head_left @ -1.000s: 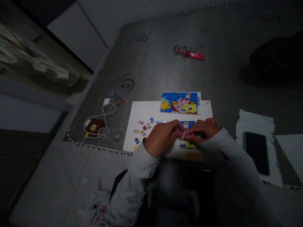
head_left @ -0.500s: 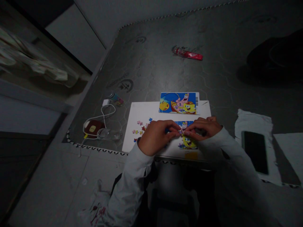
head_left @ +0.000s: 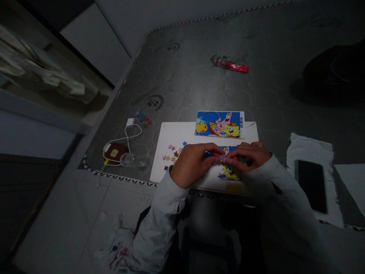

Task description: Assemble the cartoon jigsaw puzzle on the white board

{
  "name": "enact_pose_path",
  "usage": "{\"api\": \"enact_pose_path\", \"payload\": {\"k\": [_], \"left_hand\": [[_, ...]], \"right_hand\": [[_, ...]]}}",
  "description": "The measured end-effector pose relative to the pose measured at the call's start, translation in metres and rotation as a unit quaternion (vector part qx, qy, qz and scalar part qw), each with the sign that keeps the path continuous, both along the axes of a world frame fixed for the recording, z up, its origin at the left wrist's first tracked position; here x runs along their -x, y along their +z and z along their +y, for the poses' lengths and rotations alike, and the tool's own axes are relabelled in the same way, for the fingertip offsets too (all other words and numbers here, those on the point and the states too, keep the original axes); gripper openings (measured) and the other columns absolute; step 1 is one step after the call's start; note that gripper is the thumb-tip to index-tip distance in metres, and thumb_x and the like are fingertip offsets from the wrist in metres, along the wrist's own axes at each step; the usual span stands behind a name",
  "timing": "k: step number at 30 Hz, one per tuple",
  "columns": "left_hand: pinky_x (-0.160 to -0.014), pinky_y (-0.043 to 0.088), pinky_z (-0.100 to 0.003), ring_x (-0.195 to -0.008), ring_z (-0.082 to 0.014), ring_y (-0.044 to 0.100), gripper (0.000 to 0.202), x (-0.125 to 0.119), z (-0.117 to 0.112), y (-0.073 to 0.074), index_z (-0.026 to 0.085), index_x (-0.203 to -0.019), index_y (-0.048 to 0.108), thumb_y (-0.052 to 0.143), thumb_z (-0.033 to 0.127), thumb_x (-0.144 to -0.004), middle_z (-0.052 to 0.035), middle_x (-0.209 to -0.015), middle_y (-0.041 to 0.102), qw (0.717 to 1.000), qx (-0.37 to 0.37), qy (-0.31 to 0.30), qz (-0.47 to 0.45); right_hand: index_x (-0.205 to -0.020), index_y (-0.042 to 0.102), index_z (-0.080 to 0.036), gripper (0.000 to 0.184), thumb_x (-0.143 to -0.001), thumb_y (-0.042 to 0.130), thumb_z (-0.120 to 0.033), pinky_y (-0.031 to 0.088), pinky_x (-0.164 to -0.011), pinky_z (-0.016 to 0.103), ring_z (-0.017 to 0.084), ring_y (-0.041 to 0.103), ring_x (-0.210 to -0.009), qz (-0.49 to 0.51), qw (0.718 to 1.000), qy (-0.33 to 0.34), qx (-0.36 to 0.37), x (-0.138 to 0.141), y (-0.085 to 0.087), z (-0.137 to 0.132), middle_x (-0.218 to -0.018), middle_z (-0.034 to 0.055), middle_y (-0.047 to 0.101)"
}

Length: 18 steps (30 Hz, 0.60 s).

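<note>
My left hand (head_left: pixel 194 163) and my right hand (head_left: pixel 251 156) meet fingertip to fingertip over a white board (head_left: pixel 163 139). Between their pinched fingers is a small pinkish-purple jigsaw piece (head_left: pixel 221 158), partly hidden by the fingertips. Just beneath lies a partly joined jigsaw puzzle (head_left: pixel 232 173) with a yellow cartoon figure, its left side covered by my left hand. Several loose jigsaw pieces (head_left: pixel 171 147) are scattered to the left of that hand. A picture card (head_left: pixel 218 125) with the same cartoon figures rests on the board's far part.
On the left are a white cable with its charger plug (head_left: pixel 130 122), a brown box (head_left: pixel 115 153), a clear bottle (head_left: pixel 135 160) and a patterned tube (head_left: pixel 146 119). A red packet (head_left: pixel 232 65) lies farther back. At right, a phone (head_left: pixel 310 185) rests on white cloth (head_left: pixel 309 146).
The view has shifted slightly, moving everything a little to the right in the picture. My hands stay pinched together over the puzzle, with the fingertips barely altered.
</note>
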<state>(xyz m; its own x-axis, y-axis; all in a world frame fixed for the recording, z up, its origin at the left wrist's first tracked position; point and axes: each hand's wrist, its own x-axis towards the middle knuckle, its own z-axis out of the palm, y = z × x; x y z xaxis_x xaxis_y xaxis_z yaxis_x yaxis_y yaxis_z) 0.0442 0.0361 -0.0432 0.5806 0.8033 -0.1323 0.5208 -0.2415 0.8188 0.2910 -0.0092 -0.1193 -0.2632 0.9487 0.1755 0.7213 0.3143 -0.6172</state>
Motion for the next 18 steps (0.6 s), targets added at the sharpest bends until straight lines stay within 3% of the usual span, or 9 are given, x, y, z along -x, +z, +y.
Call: {"api": "enact_pose_path", "payload": {"k": [7,12,18], "left_hand": [[-0.100,0.064,-0.034,-0.095,-0.0184,0.082,0.017,0.004,0.000,-0.005,0.026,-0.120,0.090,0.079,0.022,-0.107,-0.0032,-0.113,0.091,1.000,-0.021,-0.005,-0.003],[-0.097,0.063,-0.032,-0.092,-0.0174,0.082,0.017,0.003,-0.001,-0.003,0.024,-0.116,0.089,0.082,0.016,-0.103,-0.0026,-0.110,0.091,1.000,-0.005,-0.011,0.005],[-0.091,0.059,-0.033,-0.087,-0.0185,0.081,0.004,-0.002,-0.002,0.003,0.022,-0.104,0.089,0.087,0.024,-0.101,-0.0027,-0.098,0.090,0.997,0.021,-0.012,0.071]], "right_hand": [[-0.091,0.086,-0.034,0.029,-0.106,0.073,-0.056,0.038,-0.087,0.046,0.023,0.069,-0.075,-0.010,1.000,-0.009,-0.023,0.004,-0.008,-0.003,-0.081,0.0004,0.081],[-0.090,0.085,-0.033,0.026,-0.106,0.075,-0.053,0.037,-0.087,0.045,0.022,0.070,-0.075,-0.028,0.999,-0.014,-0.034,0.002,-0.005,-0.003,-0.082,-0.0005,0.081],[-0.092,0.086,-0.032,0.023,-0.105,0.077,-0.050,0.036,-0.087,0.043,0.020,0.070,-0.079,-0.036,0.998,0.057,0.012,-0.002,0.002,-0.001,-0.080,-0.0012,0.079]]}}
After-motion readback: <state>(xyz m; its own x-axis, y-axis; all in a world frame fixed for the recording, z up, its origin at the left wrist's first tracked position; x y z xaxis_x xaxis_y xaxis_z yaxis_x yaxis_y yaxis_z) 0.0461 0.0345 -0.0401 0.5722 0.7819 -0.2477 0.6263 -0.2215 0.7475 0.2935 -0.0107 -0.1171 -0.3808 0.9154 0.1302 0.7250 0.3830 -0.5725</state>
